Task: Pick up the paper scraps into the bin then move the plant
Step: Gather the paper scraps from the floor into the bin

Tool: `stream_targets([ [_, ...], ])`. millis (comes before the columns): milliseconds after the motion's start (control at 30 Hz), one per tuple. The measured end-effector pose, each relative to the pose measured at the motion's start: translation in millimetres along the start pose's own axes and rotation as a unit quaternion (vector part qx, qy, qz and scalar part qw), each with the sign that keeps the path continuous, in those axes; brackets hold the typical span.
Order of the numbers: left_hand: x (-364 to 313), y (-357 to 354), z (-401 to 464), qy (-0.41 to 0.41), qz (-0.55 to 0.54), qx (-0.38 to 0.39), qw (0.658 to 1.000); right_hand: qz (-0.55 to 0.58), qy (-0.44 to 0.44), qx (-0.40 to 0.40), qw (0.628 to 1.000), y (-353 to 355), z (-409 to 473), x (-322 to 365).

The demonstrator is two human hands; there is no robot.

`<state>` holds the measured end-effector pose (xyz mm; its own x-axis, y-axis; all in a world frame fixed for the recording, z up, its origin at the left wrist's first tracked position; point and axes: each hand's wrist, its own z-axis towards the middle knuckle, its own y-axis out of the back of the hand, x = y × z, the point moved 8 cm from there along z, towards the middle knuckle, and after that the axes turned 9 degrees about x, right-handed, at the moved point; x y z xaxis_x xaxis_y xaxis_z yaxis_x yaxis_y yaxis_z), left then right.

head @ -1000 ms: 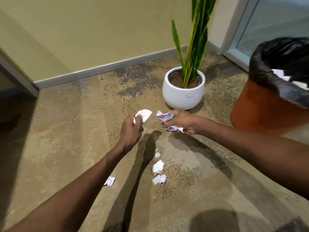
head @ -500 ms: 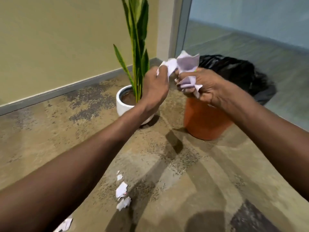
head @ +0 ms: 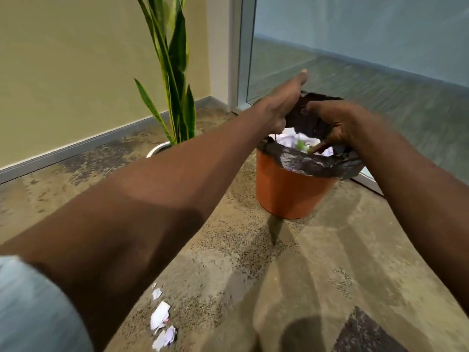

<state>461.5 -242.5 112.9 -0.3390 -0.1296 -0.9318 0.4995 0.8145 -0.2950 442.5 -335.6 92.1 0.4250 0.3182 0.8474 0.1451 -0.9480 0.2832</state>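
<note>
Both of my hands hover over the orange bin (head: 286, 191), which has a black liner (head: 317, 165). My left hand (head: 281, 105) is flat with its fingers stretched out and holds nothing. My right hand (head: 335, 123) points its spread fingers down into the bin and is empty too. Crumpled white paper (head: 289, 139) lies inside the bin, blurred. Several paper scraps (head: 160, 317) lie on the floor near me, under my left arm. The snake plant (head: 175, 72) stands left of the bin, and my left arm hides most of its white pot (head: 157, 150).
A beige wall with a grey skirting board (head: 76, 146) runs behind the plant. A glass partition with a metal frame (head: 234, 52) stands right behind the bin. The floor (head: 317, 262) is worn brown carpet.
Both hands moved from in front of the plant to over the bin and opened. The paper they held now lies in the bin. My view has swung to the right.
</note>
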Motion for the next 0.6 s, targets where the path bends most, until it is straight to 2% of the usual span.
stream_targets([
  [67, -7.8, 18.2, -14.8, -0.07, -0.009, -0.067, 0.995, -0.038, 0.015, -0.08, 0.996, 2.9, 0.9, 5.6],
  [167, -8.5, 54.7, -58.6, -0.185, 0.0, -0.143, 0.972, -0.123, 0.148, -0.204, 0.96, -5.2, -1.8, 28.3],
  [233, 6.6, 81.4, -90.3, -0.198, 0.041, -0.172, 0.964, -0.162, 0.253, -0.258, 0.918, -34.0, -19.2, 41.4],
  [267, 18.7, 94.3, -105.2, -0.19, 0.067, -0.187, 0.962, -0.17, 0.307, -0.249, 0.903, -58.2, -29.0, 43.7],
  [367, 67.2, 142.3, -152.9, -0.133, 0.091, -0.245, 0.956, -0.219, 0.397, -0.121, 0.883, -147.5, -35.5, 26.8],
  [467, 130.5, 192.8, -205.9, -0.021, 0.176, -0.238, 0.955, -0.282, 0.391, 0.077, 0.873, -241.4, -32.0, -28.7],
  [533, 179.6, 228.5, -251.4, 0.11, 0.277, -0.226, 0.927, -0.341, 0.361, 0.195, 0.846, -292.7, -33.5, -77.1],
  [600, 219.5, 262.4, -299.8, 0.212, 0.392, -0.212, 0.87, -0.419, 0.321, 0.296, 0.796, -332.8, -40.3, -125.0],
])
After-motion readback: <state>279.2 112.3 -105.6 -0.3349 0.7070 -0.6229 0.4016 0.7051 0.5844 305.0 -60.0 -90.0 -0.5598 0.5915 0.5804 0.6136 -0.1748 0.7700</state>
